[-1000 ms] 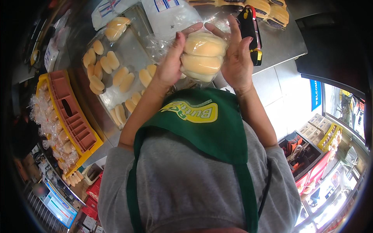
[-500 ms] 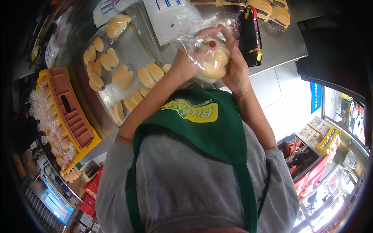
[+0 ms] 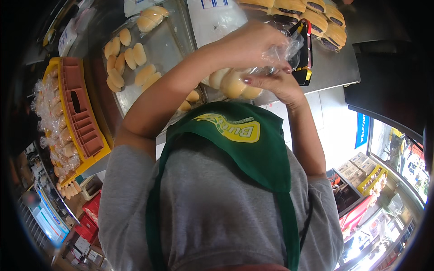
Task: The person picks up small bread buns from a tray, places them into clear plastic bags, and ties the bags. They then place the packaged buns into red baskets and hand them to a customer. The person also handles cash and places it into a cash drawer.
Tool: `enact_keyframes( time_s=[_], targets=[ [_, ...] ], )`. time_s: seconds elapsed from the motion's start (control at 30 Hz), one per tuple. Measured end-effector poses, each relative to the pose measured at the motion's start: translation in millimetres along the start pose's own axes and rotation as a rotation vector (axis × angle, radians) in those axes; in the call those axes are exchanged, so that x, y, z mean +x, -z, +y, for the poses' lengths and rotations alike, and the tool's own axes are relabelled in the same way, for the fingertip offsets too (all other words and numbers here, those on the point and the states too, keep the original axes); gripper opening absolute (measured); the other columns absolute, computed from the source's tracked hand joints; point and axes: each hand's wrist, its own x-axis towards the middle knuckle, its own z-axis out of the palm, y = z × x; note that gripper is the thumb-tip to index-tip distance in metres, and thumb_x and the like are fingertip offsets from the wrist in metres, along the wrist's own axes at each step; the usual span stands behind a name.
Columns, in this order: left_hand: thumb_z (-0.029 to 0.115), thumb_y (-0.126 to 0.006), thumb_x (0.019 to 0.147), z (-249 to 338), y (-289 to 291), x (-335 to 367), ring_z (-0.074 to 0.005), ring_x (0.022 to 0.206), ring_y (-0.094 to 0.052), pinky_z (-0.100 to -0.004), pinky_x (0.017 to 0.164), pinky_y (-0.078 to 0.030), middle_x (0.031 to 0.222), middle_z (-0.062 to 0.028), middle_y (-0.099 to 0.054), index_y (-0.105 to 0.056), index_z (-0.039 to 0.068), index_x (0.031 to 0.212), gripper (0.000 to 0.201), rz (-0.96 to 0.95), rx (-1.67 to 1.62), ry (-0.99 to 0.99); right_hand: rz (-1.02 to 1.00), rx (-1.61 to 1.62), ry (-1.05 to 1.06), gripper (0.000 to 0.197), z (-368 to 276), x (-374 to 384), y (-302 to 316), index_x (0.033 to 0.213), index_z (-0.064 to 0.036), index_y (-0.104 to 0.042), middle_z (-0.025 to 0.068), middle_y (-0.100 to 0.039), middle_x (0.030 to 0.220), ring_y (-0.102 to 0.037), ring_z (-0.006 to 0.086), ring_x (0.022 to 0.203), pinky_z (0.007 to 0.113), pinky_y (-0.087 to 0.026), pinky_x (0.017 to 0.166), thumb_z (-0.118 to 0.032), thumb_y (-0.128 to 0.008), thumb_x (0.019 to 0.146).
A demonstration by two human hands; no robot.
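Note:
A clear plastic bag of pale buns (image 3: 234,85) lies sideways in front of my apron, its buns to the left and its gathered neck to the right. My left hand (image 3: 251,45) reaches across above the buns, its fingers closed on the bunched plastic of the neck. Below it, my right hand (image 3: 280,86) pinches the same neck from the right, thumb toward the buns. Right beside my fingers stands a black bag-neck tape dispenser (image 3: 307,61) with red and yellow parts, partly covered by the plastic. Whether the neck touches the dispenser's slot cannot be made out.
A metal tray (image 3: 169,38) with several loose rolls and a bagged bundle of rolls (image 3: 152,19) is at the left. White printed plastic bags (image 3: 214,22) lie behind my hands. Dark-filled buns (image 3: 316,22) sit far right. A yellow crate (image 3: 97,156) holds bagged bread beside the table.
The bag has turned, its buns now to the left and its neck toward the dispenser. My left hand has moved right, from the bag's side to its neck; my right hand has shifted to the neck.

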Motion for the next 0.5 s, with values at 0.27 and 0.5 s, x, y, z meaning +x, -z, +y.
enact_keyframes(
  time_s=[0.27, 0.5],
  targets=[
    [0.02, -0.07, 0.073, 42, -31, 13, -0.0274, 0.082, -0.066, -0.0426, 0.069, -0.05, 0.086, -0.0072, -0.065, -0.065, 0.011, 0.086, 0.017, 0.18, 0.307, -0.031, 0.335, -0.371, 0.599, 0.036, 40, 12, -11, 0.119, -0.003, -0.061, 0.0096, -0.068, 0.102, -0.064, 0.0164, 0.093, 0.03, -0.052, 0.083, -0.009, -0.069, 0.085],
    [0.018, -0.071, 0.075, 85, -35, -24, -0.0235, 0.08, -0.063, -0.0352, 0.066, -0.048, 0.084, -0.0028, -0.061, -0.065, 0.012, 0.086, 0.014, 0.155, -0.405, -0.333, 0.497, -0.303, 0.521, 0.035, 30, 28, -2, 0.126, -0.008, -0.061, 0.0093, -0.067, 0.101, -0.06, 0.0113, 0.089, 0.024, -0.049, 0.08, -0.012, -0.06, 0.091]
  ],
)
